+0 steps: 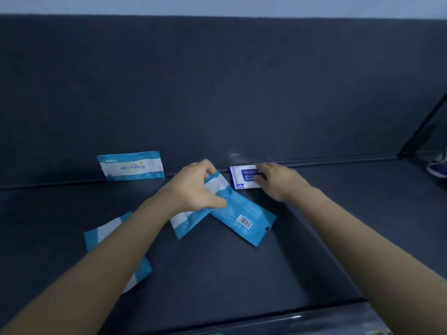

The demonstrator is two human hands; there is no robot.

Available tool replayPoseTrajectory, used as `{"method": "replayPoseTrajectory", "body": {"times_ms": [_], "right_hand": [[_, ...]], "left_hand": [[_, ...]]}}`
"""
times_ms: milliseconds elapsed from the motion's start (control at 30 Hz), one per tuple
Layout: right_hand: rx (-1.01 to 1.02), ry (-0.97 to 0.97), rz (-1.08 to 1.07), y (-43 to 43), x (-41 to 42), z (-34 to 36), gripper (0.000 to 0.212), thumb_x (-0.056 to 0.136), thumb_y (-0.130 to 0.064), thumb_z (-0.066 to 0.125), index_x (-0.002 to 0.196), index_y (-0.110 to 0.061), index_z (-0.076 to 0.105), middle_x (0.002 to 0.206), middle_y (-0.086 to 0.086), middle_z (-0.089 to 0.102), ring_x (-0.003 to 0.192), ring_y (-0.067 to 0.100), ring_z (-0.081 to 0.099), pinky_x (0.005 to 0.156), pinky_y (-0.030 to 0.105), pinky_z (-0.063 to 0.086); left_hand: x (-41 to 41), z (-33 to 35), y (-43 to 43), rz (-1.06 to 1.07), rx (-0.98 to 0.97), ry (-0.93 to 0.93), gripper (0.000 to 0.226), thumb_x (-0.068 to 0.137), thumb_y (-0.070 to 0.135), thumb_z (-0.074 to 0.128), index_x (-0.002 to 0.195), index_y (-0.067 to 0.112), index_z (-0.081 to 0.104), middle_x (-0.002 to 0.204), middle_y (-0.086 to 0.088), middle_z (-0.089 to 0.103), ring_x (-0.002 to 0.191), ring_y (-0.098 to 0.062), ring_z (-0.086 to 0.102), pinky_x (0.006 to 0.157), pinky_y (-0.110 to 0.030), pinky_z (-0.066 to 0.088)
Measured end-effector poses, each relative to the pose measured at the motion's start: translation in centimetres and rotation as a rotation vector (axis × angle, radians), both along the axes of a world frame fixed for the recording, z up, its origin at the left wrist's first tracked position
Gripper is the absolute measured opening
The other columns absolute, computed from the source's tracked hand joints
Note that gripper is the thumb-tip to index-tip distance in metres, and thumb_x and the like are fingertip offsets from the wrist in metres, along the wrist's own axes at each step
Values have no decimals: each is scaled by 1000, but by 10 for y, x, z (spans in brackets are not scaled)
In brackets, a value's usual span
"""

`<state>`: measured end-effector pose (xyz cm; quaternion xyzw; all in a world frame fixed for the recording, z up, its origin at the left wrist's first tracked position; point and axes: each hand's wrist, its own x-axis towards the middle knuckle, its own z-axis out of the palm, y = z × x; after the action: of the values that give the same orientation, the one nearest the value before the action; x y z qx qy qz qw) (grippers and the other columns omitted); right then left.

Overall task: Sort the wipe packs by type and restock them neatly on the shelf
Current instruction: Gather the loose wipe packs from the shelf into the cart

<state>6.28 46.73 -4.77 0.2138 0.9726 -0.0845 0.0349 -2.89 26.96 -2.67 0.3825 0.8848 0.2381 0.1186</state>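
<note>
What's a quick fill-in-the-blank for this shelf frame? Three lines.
1. The right hand touches a dark-blue pack marked ____%.
2. The left hand grips a light-blue pack showing a printed ____.
3. The upright pack against the back wall stands to the ____ of both hands.
Missing words: 75; barcode; left.

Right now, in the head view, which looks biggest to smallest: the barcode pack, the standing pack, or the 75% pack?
barcode pack and standing pack: about alike, the first nearer, so unsure
75% pack: smallest, partly hidden by right hand
</note>
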Motion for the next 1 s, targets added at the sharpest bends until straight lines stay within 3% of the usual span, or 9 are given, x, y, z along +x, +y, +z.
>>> {"method": "replayPoseTrajectory", "body": {"times_ms": [67,267,367,467,633,767,833,900,1000], "right_hand": [[35,-46,19,6,-3,-3,49,99,-43,36,140,-16,40,145,5,39,132,27,38,107,37,28],[85,-85,-34,22,0,6,66,79,-70,52,114,-15,59,119,9,47,120,27,42,100,37,35],[-88,-95,-113,30,6,8,58,68,-70,66,66,-13,56,85,3,49,87,21,50,74,32,42],[-296,-32,-162,30,11,11,52,66,-49,80,47,-14,47,55,3,48,54,16,43,51,28,29],[-881,29,-198,1,9,12,16,80,-15,58,66,-11,50,57,5,47,47,15,44,47,19,37],[-1450,121,-186,-32,-8,10,52,96,-52,39,107,-10,68,104,12,71,93,29,69,75,35,55],[-1430,117,-115,-50,-15,13,54,88,-56,52,115,-12,67,110,11,71,103,30,67,82,39,57],[-1356,77,-96,-67,-23,10,40,84,-32,68,113,-5,67,106,15,72,99,32,68,91,44,54],[-1319,72,-192,-85,-36,4,33,81,-12,72,109,3,66,97,18,73,85,31,71,79,38,58]], "left_hand": [[3,1,13,-150,63,-121,71,60,39,87,118,29,49,111,13,51,96,-4,50,83,-19,42],[-1,-1,41,-418,-298,-238,90,61,39,88,136,37,40,131,21,43,123,-2,41,104,-23,36],[-2,1,51,-429,-431,-131,73,50,54,87,111,46,48,117,21,45,113,-7,43,99,-32,43],[-3,3,50,-444,-480,-88,54,47,57,86,87,35,59,100,14,62,97,-13,57,86,-40,52],[-10,5,25,-305,-77,-158,39,56,45,89,75,22,64,87,10,61,78,-8,61,71,-31,50],[-22,-12,5,-141,178,-41,55,52,56,86,86,20,60,88,7,56,80,-7,55,74,-30,46],[-26,-16,-9,-99,208,29,68,47,62,85,98,27,57,94,13,52,83,2,50,77,-23,45],[-32,-16,-27,-69,211,76,81,44,66,83,112,30,55,102,19,49,88,7,46,81,-17,40],[-47,-15,-63,12,247,129,77,51,70,77,115,34,54,108,23,49,97,3,48,85,-18,41]]}}
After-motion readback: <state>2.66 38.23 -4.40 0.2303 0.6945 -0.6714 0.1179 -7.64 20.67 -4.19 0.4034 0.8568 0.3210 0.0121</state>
